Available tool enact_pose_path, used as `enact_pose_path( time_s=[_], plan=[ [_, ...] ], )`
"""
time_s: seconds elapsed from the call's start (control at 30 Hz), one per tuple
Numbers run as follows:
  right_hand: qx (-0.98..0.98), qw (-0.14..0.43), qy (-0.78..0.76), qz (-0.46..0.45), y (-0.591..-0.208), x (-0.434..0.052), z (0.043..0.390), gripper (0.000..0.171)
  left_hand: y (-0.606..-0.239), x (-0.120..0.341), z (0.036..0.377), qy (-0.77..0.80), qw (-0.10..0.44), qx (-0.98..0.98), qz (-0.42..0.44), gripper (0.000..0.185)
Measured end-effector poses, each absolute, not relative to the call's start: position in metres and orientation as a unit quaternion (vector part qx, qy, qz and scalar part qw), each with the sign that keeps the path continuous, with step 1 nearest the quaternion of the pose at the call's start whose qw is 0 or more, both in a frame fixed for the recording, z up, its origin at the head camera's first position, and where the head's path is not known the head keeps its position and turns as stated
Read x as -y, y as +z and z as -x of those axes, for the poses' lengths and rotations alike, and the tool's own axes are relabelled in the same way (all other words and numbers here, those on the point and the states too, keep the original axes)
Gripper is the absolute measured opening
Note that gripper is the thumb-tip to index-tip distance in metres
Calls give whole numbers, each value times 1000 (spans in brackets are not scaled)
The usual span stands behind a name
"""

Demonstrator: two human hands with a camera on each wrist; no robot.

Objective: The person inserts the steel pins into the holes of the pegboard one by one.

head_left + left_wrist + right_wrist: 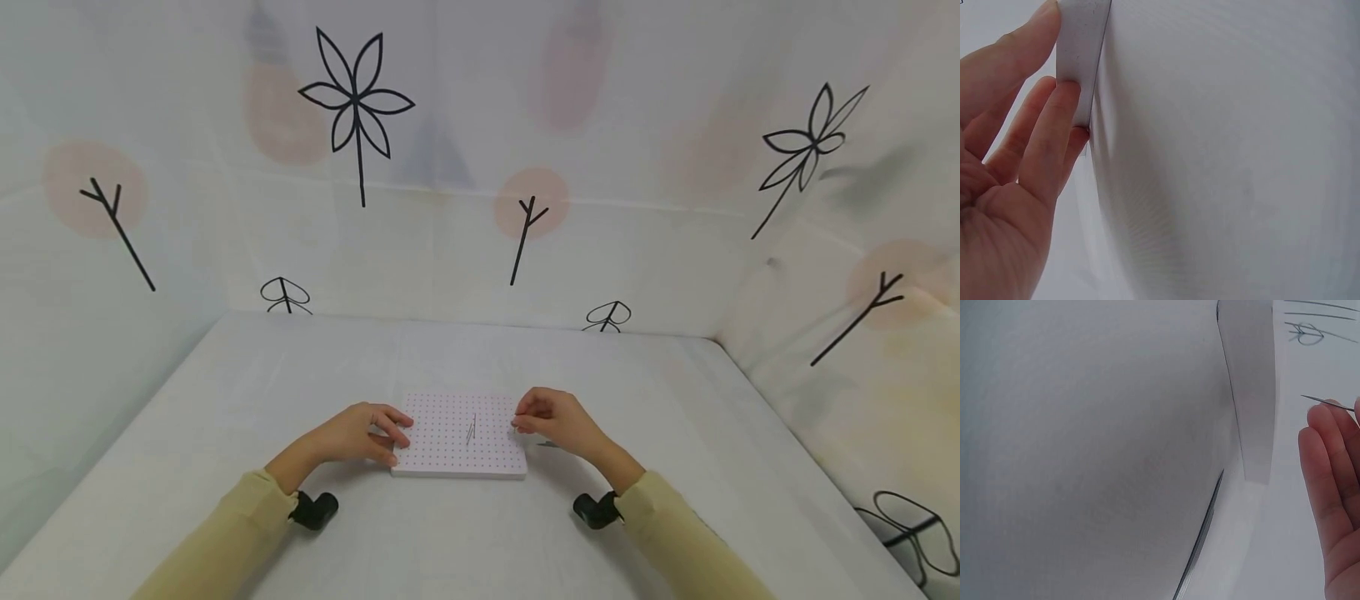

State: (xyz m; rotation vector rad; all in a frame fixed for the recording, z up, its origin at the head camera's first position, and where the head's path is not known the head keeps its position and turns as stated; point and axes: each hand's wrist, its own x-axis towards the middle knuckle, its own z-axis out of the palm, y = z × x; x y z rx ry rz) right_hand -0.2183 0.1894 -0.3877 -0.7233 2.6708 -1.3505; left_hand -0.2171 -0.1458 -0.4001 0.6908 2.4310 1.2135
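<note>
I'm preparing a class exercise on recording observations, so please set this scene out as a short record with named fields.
Board: white, dotted, flat on the table
Left hand: fingers touch the board's left edge
Right hand: pinches a thin pointed piece near the board's right side
Thin rods: a few at the board; upright or lying, cannot tell
Dark pointed tool: on the table, right of the board
Sleeves: pale yellow
Backdrop: pale, with black line-drawn plants
</note>
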Motion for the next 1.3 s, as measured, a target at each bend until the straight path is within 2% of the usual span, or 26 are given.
enact_pose_path(
  time_s=[0.83,1.3],
  plan=[
    [-847,62,-474,234,-394,-166,216,11,-401,146,218,426,170,-855,-243,19],
    [-848,71,-455,265,-393,-148,217,11,-401,147,219,437,174,-848,-244,19]
  ],
)
